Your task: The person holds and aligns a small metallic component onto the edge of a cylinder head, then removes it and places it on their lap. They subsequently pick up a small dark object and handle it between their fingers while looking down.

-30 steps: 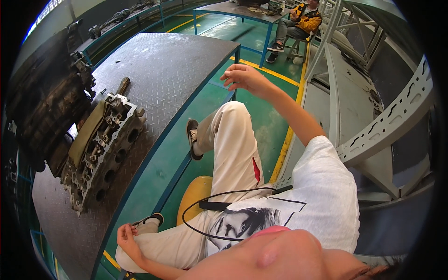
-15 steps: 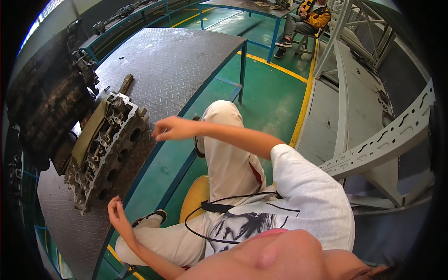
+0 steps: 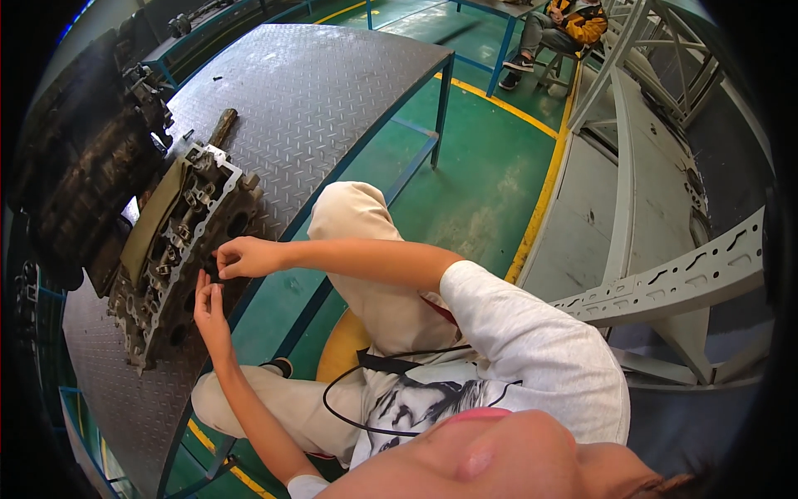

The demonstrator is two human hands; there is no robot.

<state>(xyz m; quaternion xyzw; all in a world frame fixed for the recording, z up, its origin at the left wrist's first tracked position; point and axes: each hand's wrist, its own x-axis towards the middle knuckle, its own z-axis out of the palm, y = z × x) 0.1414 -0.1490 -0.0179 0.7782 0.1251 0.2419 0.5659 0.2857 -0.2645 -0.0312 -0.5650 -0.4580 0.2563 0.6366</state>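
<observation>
A dirty metal engine cylinder head [image 3: 220, 195] lies on the table, its valve gear facing up and round ports along the side nearest me. My right hand [image 3: 249, 258] is beside that ported side, fingers bent and drawn together; whatever they may pinch is hidden or too small to name. Just below it my left hand [image 3: 214, 320] is raised, its fingers stretched upward and thumb apart, with nothing visible in it. The fingertips of both hands are close together in front of the dark ports. A flat olive-brown strip [image 3: 154, 220] rests along the head's far side.
A large dark engine block [image 3: 79, 175] stands behind the head on the patterned steel table [image 3: 316, 87]. A short rod-like piece [image 3: 223, 127] lies by the head's end. Grey metal framing [image 3: 665, 287] stands at right. A seated person [image 3: 561, 29] is farther back.
My right hand has moved left and down to the head's ported side. My left hand has risen toward it, so they are now almost together. The view has shifted slightly.
</observation>
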